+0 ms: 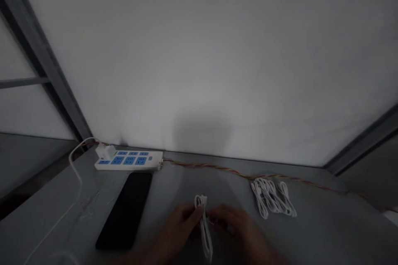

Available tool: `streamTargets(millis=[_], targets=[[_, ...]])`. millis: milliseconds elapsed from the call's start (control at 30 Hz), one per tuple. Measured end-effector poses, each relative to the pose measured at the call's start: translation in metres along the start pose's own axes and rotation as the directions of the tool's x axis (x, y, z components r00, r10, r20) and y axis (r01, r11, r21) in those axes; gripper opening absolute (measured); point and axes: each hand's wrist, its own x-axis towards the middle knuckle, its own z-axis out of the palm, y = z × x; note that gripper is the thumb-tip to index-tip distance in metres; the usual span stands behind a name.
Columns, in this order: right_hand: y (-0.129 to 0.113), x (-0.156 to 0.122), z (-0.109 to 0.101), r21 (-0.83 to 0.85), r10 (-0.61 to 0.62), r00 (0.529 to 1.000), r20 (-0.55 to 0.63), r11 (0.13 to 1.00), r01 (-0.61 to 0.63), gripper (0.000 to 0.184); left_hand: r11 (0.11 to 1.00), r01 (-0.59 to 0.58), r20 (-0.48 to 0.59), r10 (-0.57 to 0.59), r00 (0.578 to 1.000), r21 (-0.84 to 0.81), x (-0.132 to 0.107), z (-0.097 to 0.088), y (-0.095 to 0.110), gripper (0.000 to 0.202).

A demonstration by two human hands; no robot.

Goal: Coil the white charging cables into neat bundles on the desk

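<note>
A coiled white cable (pixel 205 236) hangs in a long narrow loop at the bottom middle of the view. My left hand (pixel 182 225) is closed on its upper part, the thumb pressed across the strands just below a white connector (pixel 203 201). Right beside it, my right hand (pixel 231 221) has its fingers bent together close to the bundle's right side. A thin pale strand shows by those fingertips, but what they pinch is too dark to make out. Several more coiled white cables (pixel 273 198) lie on the table to the right.
A white power strip (pixel 129 160) with blue sockets lies at the back left, a white charger (pixel 105 151) plugged in. In front rests a black phone-like slab (pixel 126 211). Twisted coloured wire (pixel 211 166) runs along the white wall (pixel 199 58). A loose white cord (pixel 73 165) trails left.
</note>
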Motion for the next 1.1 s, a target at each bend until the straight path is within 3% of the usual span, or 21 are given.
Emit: streamTargets(millis=[233,400,667,833,933,1100], targets=[[-0.002,-0.002,-0.003,-0.070,-0.046,0.998,0.051,0.996,0.049,0.025,0.997,-0.063,0.069,0.059,0.996,0.045,0.000,0.000,0.003,0.042],[-0.006,-0.002,0.000,-0.017,0.033,0.999,0.003,0.999,-0.033,0.020,0.982,-0.188,0.226,0.184,0.957,-0.006,-0.002,0.000,0.006,0.034],[-0.007,0.002,-0.004,0.055,0.219,0.970,-0.107,0.975,-0.215,0.025,0.976,-0.130,0.184,0.162,0.970,-0.172,-0.003,0.000,0.002,0.032],[-0.007,0.004,-0.005,0.068,0.222,0.973,-0.068,0.974,-0.217,0.027,0.965,-0.067,0.152,0.107,0.983,-0.252,0.002,-0.006,-0.003,0.033],[-0.006,0.004,-0.003,0.068,0.211,0.974,-0.078,0.976,-0.206,0.028,0.949,-0.055,0.205,0.124,0.971,-0.311,0.002,-0.006,-0.004,0.043],[-0.004,0.002,0.000,0.051,0.206,0.971,-0.125,0.978,-0.201,0.024,0.967,-0.048,0.229,0.107,0.967,-0.250,0.001,-0.002,-0.004,0.045]])
